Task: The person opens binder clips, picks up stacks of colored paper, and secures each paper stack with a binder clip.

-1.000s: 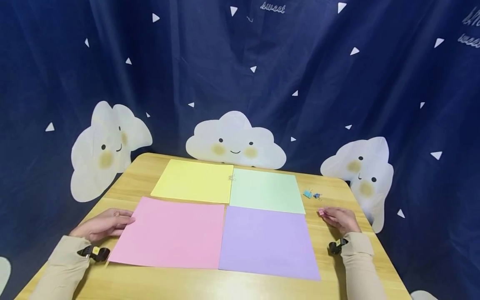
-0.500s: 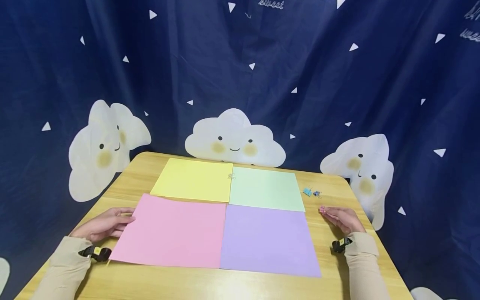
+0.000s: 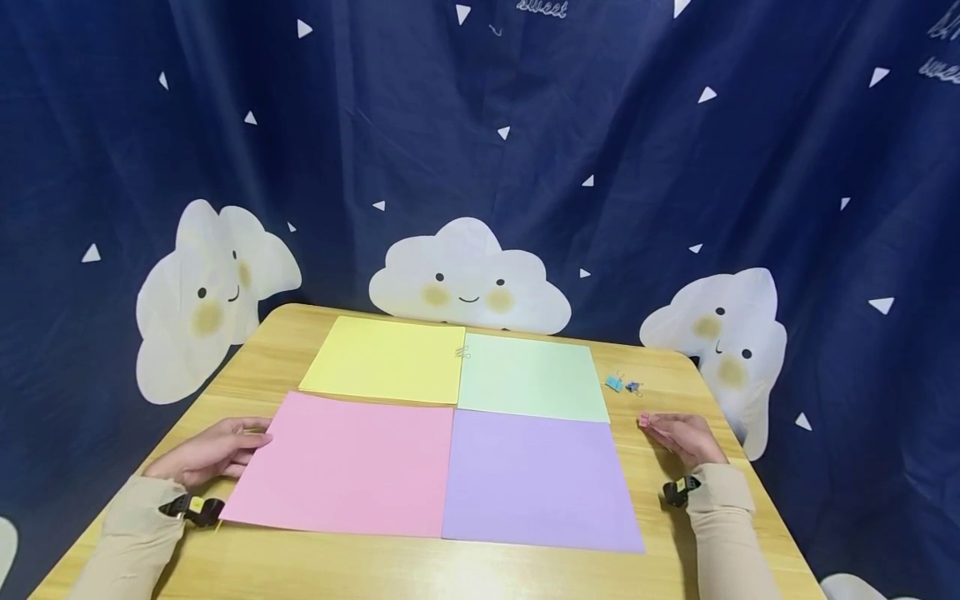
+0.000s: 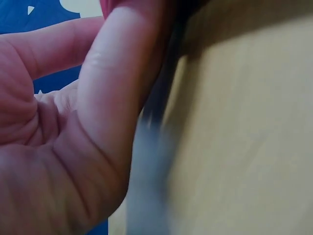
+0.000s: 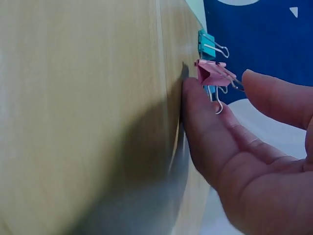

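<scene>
In the head view my left hand (image 3: 213,452) pinches the left edge of a pink sheet of paper (image 3: 348,467), its thumb on top. Only a sliver of that pink sheet (image 4: 105,6) shows in the left wrist view. The sheet's right edge meets a purple sheet (image 3: 540,483). At the table's right my right hand (image 3: 684,437) holds a small pink binder clip (image 5: 214,74) at its fingertips, with the thumb by the clip's wire handle. Behind lie a yellow sheet (image 3: 386,362) and a pale green sheet (image 3: 534,379), with a small wire-handled clip (image 3: 462,352) across their join.
A turquoise binder clip (image 3: 614,383) and a dark blue binder clip (image 3: 633,387) lie to the right of the green sheet. The wooden table (image 3: 352,571) stands against a navy curtain (image 3: 450,108) with cloud prints.
The pink sheet has slid slightly right, closing the narrow gap to the purple sheet. My right hand has shifted a little right with the pink clip. The head view has moved slightly.
</scene>
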The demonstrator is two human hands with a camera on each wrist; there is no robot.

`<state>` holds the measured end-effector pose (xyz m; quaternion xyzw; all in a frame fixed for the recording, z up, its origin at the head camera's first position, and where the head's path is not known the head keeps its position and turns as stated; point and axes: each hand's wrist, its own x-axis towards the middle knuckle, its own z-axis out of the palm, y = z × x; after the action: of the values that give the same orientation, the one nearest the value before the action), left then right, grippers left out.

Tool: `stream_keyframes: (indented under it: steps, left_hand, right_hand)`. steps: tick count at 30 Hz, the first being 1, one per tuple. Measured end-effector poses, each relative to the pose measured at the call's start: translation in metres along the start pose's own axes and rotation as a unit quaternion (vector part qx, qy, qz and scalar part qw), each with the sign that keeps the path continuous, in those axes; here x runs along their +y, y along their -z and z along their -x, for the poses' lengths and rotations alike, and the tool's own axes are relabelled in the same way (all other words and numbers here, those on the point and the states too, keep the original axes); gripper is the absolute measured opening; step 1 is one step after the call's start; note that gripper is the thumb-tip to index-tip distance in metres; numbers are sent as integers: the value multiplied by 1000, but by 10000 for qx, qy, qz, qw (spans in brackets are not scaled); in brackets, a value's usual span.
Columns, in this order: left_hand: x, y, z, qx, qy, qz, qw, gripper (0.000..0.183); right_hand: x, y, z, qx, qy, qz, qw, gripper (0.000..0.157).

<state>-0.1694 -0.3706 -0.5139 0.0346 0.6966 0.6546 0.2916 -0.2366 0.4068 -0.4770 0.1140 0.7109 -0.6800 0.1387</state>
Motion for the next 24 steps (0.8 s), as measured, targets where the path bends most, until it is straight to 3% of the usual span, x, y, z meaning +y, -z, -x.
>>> stream_keyframes:
  steps: [8,11,24]
  left_hand:
    - [0,-1,-2,104,19,-65,9999,67]
    - [1,-2,-3,99,9,-47,9999,67]
    - [-1,0,-3,176,32,285,9994,57]
  right_hand:
    - [-1,-4,0,265,24,1115,9934,48]
    - [-1,-4,2,367,44,1243,9916,47]
    - [1,-7,4,413,90,825,9957,46]
